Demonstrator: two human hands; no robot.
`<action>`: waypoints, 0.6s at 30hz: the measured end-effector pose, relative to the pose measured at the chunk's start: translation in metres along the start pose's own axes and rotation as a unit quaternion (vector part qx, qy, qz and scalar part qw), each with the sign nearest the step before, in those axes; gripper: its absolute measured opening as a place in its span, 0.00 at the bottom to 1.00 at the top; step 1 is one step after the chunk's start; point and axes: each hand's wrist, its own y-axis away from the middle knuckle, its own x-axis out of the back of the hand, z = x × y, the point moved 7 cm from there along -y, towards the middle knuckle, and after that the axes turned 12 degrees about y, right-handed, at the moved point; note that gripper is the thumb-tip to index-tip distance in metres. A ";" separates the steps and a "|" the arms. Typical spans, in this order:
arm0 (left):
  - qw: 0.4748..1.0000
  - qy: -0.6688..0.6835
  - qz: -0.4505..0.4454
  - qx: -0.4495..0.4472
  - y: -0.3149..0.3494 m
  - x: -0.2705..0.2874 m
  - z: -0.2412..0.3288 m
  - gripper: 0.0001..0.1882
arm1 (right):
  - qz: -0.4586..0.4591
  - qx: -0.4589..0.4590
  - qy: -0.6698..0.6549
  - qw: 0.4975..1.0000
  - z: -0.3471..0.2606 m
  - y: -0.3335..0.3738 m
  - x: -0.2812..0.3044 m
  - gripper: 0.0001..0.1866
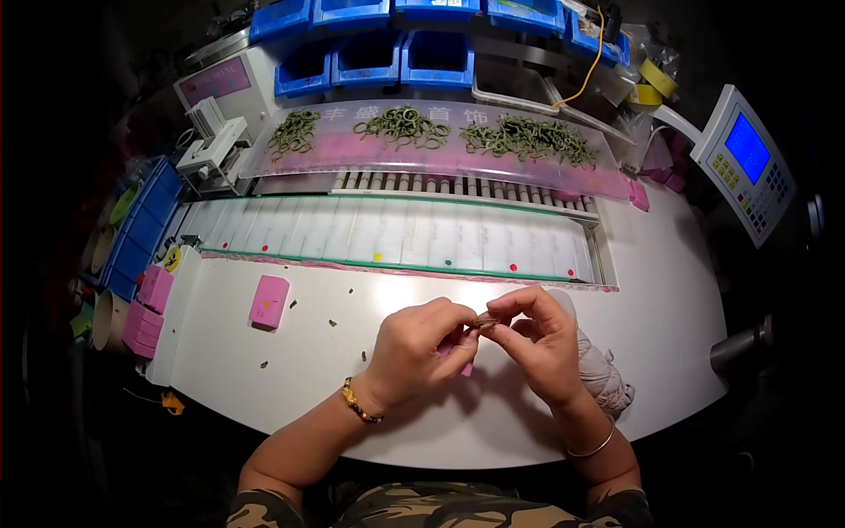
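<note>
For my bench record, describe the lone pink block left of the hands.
The block is pink and oblong, with slightly rounded corners and a matte, rubber-like look. Small yellow and red marks show on its upper face. It lies flat on the white table, slightly askew; its underside is hidden. Green bits lie nearby, none touching it.

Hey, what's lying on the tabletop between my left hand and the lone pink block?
A few small dark pieces lie scattered between the pink block and your left hand, in the head view.
</note>
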 end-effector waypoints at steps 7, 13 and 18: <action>0.998 0.050 0.004 0.036 0.005 -0.002 -0.008 0.05 | -0.002 -0.060 -0.072 0.996 0.002 -0.002 -0.002 0.12; 0.942 0.241 0.003 0.233 0.010 -0.008 -0.030 0.05 | 0.004 -0.164 -0.206 0.965 0.022 -0.001 0.001 0.11; 0.859 0.385 -0.021 0.337 0.017 -0.019 -0.045 0.11 | -0.003 -0.203 -0.241 0.949 0.029 0.000 0.000 0.11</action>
